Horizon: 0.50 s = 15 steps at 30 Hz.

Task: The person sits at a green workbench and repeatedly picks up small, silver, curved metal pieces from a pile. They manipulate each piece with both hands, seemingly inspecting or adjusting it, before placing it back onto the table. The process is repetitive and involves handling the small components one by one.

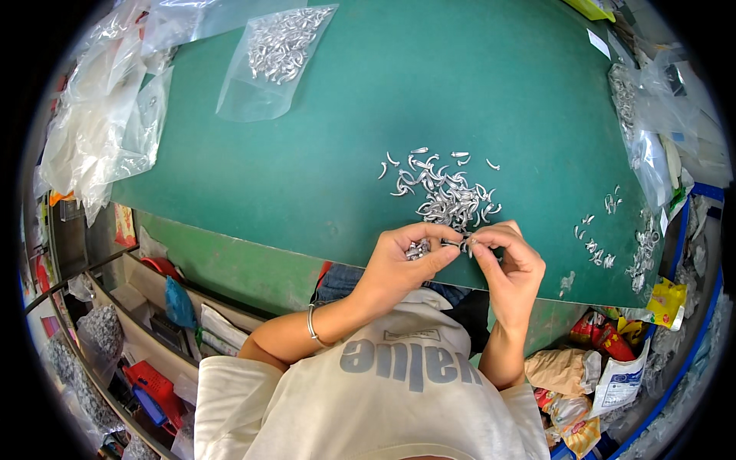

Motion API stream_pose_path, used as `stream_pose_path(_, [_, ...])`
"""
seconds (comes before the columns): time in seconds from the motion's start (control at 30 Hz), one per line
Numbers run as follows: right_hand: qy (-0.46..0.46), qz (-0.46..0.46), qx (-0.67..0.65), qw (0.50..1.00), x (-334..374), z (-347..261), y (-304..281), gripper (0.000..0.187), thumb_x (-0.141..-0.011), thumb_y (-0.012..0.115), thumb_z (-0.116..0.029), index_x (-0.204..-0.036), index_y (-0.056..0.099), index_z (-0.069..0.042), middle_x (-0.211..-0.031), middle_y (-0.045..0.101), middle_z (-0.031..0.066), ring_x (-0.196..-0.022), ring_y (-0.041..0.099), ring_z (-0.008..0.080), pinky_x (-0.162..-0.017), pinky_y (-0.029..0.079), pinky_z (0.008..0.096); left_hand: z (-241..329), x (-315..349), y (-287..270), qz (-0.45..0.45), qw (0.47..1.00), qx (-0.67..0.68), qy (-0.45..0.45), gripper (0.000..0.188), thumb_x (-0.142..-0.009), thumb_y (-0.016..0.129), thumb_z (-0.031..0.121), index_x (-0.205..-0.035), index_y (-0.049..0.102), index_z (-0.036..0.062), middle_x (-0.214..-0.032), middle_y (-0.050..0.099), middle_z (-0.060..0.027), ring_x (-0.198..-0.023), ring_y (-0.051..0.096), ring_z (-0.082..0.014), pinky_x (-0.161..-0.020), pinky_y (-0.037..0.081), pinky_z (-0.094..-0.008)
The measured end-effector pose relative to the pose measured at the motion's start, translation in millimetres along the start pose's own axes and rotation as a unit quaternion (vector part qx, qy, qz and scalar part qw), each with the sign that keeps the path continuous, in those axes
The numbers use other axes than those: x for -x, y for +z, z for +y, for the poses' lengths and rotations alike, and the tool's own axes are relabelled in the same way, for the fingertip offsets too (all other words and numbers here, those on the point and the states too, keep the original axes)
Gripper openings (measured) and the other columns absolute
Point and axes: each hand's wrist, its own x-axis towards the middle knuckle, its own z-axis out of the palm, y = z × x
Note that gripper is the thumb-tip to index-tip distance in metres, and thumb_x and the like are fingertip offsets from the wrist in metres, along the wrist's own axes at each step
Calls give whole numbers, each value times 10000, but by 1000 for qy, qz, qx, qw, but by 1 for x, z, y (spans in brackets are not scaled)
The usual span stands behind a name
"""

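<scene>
My left hand (410, 257) is closed around several small curved silver metal pieces (418, 249), and its thumb and forefinger pinch one piece at the tips. Close beside it, my right hand (507, 264) has its thumb and forefinger pinched at the same spot. What the right fingers grip is too small to make out clearly. Just beyond both hands lies a loose pile of the same curved silver pieces (452, 195) on the green table (322, 169). A few pieces are scattered around the pile's far and left sides.
At the far left is a clear bag (264, 96) of silver pieces, with crumpled plastic bags (107, 123) on the left edge. Small groups of parts (644, 249) lie at the right. Below the right edge are wrappers (606, 337); a divided wooden shelf (138, 284) stands lower left.
</scene>
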Motion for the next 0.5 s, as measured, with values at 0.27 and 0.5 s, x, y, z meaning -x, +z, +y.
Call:
stream_pose_path(0.27, [-28, -21, 24, 999, 4, -12, 1, 188, -658, 677, 68, -835, 664, 6, -798, 612, 78, -734, 541, 173, -635, 426, 270, 3, -2, -8, -72, 988, 106, -91, 152, -845, 629, 131, -946, 628, 16, -622, 446, 45, -504, 330, -27, -420, 213, -196])
stream_pose_path(0.5, [-59, -16, 20, 998, 9, -12, 4, 169, -662, 681, 75, -812, 619, 26, -802, 627, 96, -760, 562, 195, -666, 431, 278, -2, -2, -7, -96, 957, 252, -111, 152, -860, 621, 139, -943, 609, 12, -629, 444, 55, -489, 313, -21, -414, 198, -194])
